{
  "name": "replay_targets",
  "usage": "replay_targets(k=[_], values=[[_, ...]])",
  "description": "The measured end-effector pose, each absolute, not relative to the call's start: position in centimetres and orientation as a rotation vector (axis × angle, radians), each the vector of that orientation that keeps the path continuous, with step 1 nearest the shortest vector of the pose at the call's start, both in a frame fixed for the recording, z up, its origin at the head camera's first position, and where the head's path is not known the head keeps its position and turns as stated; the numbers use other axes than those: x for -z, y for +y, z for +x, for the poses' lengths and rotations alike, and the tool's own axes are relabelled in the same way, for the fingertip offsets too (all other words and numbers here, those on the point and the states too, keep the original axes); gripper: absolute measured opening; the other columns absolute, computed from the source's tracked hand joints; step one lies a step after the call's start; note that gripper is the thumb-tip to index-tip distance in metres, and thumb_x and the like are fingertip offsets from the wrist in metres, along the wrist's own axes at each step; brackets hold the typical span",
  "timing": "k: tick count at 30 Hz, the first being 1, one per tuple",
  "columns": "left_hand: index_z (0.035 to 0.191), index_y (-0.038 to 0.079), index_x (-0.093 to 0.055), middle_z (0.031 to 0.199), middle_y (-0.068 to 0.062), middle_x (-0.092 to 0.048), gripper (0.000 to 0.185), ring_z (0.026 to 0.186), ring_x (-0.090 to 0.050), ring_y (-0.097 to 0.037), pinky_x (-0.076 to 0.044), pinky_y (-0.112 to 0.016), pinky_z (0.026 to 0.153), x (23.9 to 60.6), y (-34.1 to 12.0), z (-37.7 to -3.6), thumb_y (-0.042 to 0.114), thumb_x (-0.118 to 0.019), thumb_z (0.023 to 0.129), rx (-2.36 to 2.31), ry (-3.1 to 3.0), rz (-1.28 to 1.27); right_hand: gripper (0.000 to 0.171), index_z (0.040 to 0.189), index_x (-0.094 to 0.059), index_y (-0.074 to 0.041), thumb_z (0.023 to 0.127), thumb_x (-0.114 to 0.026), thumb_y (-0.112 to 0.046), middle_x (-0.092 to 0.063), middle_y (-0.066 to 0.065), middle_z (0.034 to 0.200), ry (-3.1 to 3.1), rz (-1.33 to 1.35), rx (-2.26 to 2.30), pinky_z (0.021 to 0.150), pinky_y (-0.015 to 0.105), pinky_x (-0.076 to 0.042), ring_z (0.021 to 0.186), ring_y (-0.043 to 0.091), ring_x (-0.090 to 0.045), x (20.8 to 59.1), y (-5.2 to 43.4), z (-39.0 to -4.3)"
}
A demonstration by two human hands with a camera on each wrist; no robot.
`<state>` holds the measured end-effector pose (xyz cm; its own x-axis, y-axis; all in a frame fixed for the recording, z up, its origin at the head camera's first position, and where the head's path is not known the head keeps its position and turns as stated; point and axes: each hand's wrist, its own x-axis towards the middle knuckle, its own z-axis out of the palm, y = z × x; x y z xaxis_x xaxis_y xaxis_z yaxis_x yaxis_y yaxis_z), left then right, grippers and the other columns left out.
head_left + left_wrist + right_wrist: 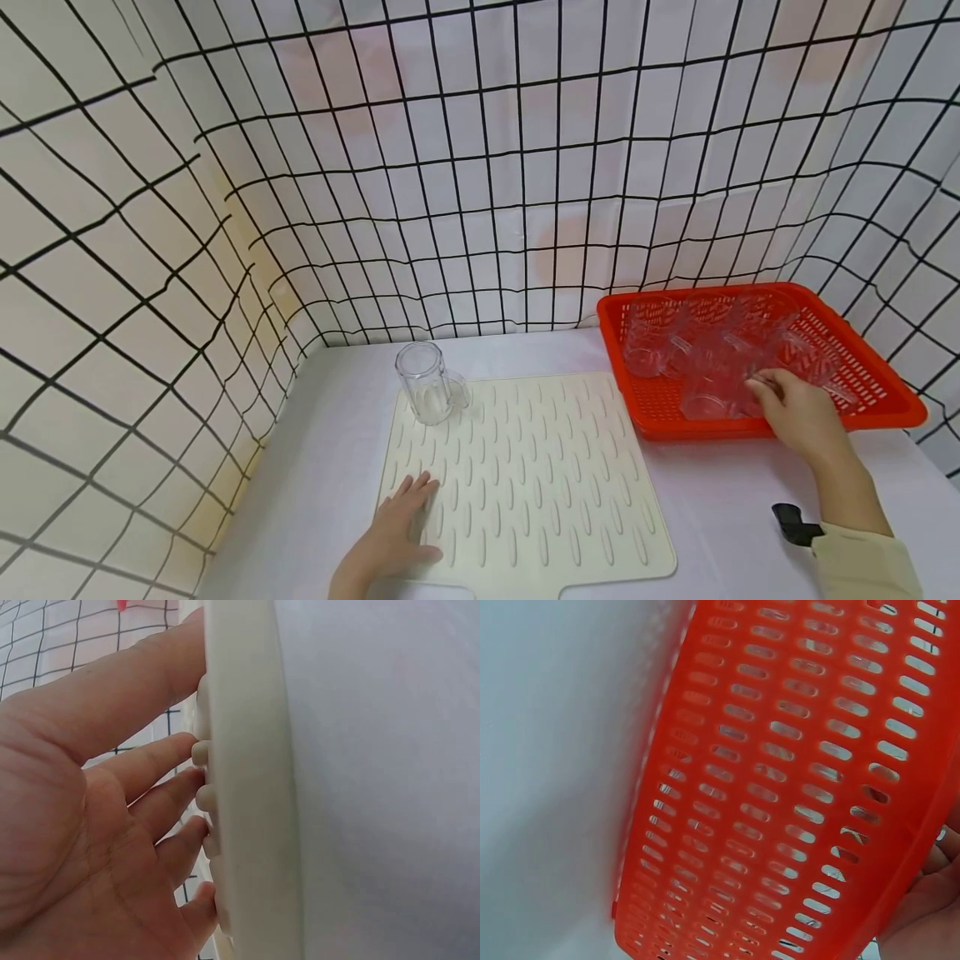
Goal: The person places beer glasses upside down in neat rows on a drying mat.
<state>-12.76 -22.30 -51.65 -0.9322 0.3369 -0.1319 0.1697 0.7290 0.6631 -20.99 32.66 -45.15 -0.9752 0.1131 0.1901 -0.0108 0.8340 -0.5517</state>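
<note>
A clear glass mug (424, 383) stands upright on the back left corner of the cream ridged drying mat (540, 483), its handle turned to the right. My left hand (393, 527) rests on the mat's left side in front of that mug, fingers spread; in the left wrist view the fingertips touch the ridges along the mat's edge. Several more clear glass mugs (652, 333) lie in the red plastic basket (697, 429) at the right. Reaching over the basket's front rim, my right hand (798, 412) pinches a glass mug (708, 396) with curled fingers; the basket wall hides most of this hand in the right wrist view.
A black wire grid (517, 200) backed by white cloth stands behind the table and along both sides. The basket's slotted wall (780, 772) rises between the table and the mugs. A black strap end (795, 525) sticks out by the right sleeve.
</note>
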Motion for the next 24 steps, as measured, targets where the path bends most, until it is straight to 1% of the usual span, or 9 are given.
replay_targets(k=[3, 6, 7, 9, 11, 13, 14, 16, 24], values=[[0.145, 0.001, -0.042, 0.155, -0.021, -0.029, 0.089, 0.143, -0.015, -0.046, -0.007, -0.072, 0.107, 51.7, -22.3, -12.8, 0.021, -0.085, 0.07, -0.998, 2.692, 0.401, 0.051, 0.125, -0.049, 0.011, 0.102, -0.05, -0.034, -0.056, 0.034, 0.109, -2.752, -0.086, -0.877, 0.077, 0.064, -0.05, 0.09, 0.044, -0.052, 44.8, 32.4, -20.8], [0.145, 0.001, -0.042, 0.155, -0.021, -0.03, 0.089, 0.143, -0.016, -0.046, -0.008, -0.073, 0.107, 51.7, -22.3, -12.8, 0.021, -0.085, 0.07, -0.996, 2.695, 0.4, 0.049, 0.125, -0.049, 0.01, 0.102, -0.05, -0.033, -0.056, 0.032, 0.107, -2.714, -0.087, -0.889, 0.073, 0.06, -0.053, 0.087, 0.041, -0.051, 44.3, 32.1, -20.7], [0.145, 0.001, -0.042, 0.155, -0.021, -0.03, 0.089, 0.143, -0.016, -0.046, -0.008, -0.072, 0.107, 51.7, -22.2, -12.8, 0.021, -0.085, 0.07, -0.993, 2.696, 0.398, 0.048, 0.124, -0.049, 0.01, 0.102, -0.05, -0.033, -0.056, 0.032, 0.106, -2.704, -0.084, -0.887, 0.07, 0.053, -0.056, 0.086, 0.04, -0.052, 44.2, 32.1, -20.7], [0.145, 0.001, -0.043, 0.154, -0.021, -0.03, 0.088, 0.143, -0.016, -0.046, -0.008, -0.072, 0.107, 51.7, -22.2, -12.8, 0.021, -0.085, 0.07, -0.994, 2.697, 0.394, 0.046, 0.123, -0.049, 0.01, 0.102, -0.05, -0.031, -0.056, 0.031, 0.105, -2.688, -0.073, -0.887, 0.066, 0.047, -0.055, 0.085, 0.039, -0.051, 43.9, 32.0, -20.7], [0.144, 0.001, -0.043, 0.154, -0.022, -0.031, 0.088, 0.142, -0.017, -0.047, -0.008, -0.073, 0.107, 51.6, -22.2, -12.7, 0.021, -0.085, 0.07, -1.001, 2.695, 0.393, 0.045, 0.122, -0.048, 0.01, 0.103, -0.047, -0.03, -0.056, 0.03, 0.104, -2.668, -0.068, -0.899, 0.063, 0.031, -0.053, 0.085, 0.037, -0.051, 43.8, 31.9, -20.7], [0.144, 0.001, -0.043, 0.154, -0.021, -0.031, 0.088, 0.142, -0.016, -0.047, -0.008, -0.072, 0.107, 51.5, -22.1, -12.7, 0.02, -0.085, 0.07, -1.003, 2.694, 0.391, 0.043, 0.122, -0.046, 0.01, 0.104, -0.045, -0.029, -0.055, 0.028, 0.103, -2.636, -0.063, -0.923, 0.062, 0.017, -0.044, 0.086, 0.036, -0.05, 43.7, 31.7, -20.7], [0.144, 0.001, -0.043, 0.154, -0.021, -0.03, 0.088, 0.142, -0.016, -0.047, -0.008, -0.072, 0.107, 51.5, -22.1, -12.7, 0.02, -0.085, 0.07, -1.005, 2.694, 0.392, 0.042, 0.122, -0.045, 0.01, 0.104, -0.044, -0.028, -0.054, 0.028, 0.103, -2.615, -0.062, -0.935, 0.063, 0.014, -0.042, 0.086, 0.035, -0.048, 43.6, 31.6, -20.7], [0.145, 0.001, -0.043, 0.154, -0.021, -0.031, 0.088, 0.142, -0.016, -0.047, -0.007, -0.072, 0.107, 51.4, -22.0, -12.6, 0.02, -0.085, 0.07, -1.012, 2.691, 0.394, 0.041, 0.123, -0.043, 0.01, 0.105, -0.043, -0.026, -0.052, 0.025, 0.103, -2.575, -0.066, -0.96, 0.061, 0.006, -0.033, 0.086, 0.032, -0.045, 43.3, 31.3, -20.5], [0.144, 0.001, -0.043, 0.154, -0.021, -0.031, 0.089, 0.142, -0.016, -0.048, -0.007, -0.072, 0.107, 51.3, -22.0, -12.6, 0.02, -0.086, 0.069, -1.028, 2.687, 0.392, 0.037, 0.123, -0.045, 0.007, 0.104, -0.046, -0.025, -0.048, 0.013, 0.096, -2.464, -0.073, -1.03, 0.057, 0.006, -0.035, 0.077, 0.015, -0.038, 41.9, 29.8, -19.8]])
